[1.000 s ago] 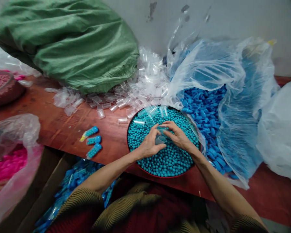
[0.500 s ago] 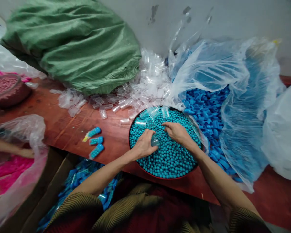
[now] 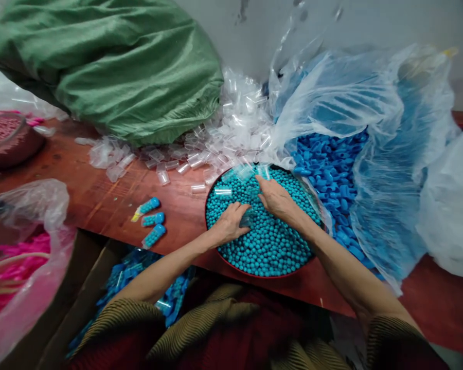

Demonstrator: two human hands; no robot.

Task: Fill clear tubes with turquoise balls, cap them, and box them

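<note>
A round red-rimmed tub [image 3: 207, 218] full of small teal balls [image 3: 270, 246] sits before me. My left hand [image 3: 231, 221] is low over the balls at the left, its thumb and fingers closed around a clear plastic tube [image 3: 247, 218]. Toward the back of the balls, my right hand [image 3: 275, 198] has its fingertips curled at another clear tube [image 3: 253, 194], which is partly blurred; how firmly it is gripped is hard to see. More clear tubes [image 3: 223, 191] lie loose on the balls.
Clear tubes [image 3: 196, 159] are heaped behind the tub, beside a green sack [image 3: 139, 72]. Blue caps [image 3: 327, 169] spill from a plastic bag [image 3: 389, 195] at the right. Several filled tubes [image 3: 153, 220] lie on the red table [image 3: 108, 205]. Pink pieces [image 3: 27, 252] fill a bag at the left.
My right hand has moved slightly farther back, and the clear tube near its fingers has shifted right. My left hand keeps its tube. The other person's arm at the left has left view.
</note>
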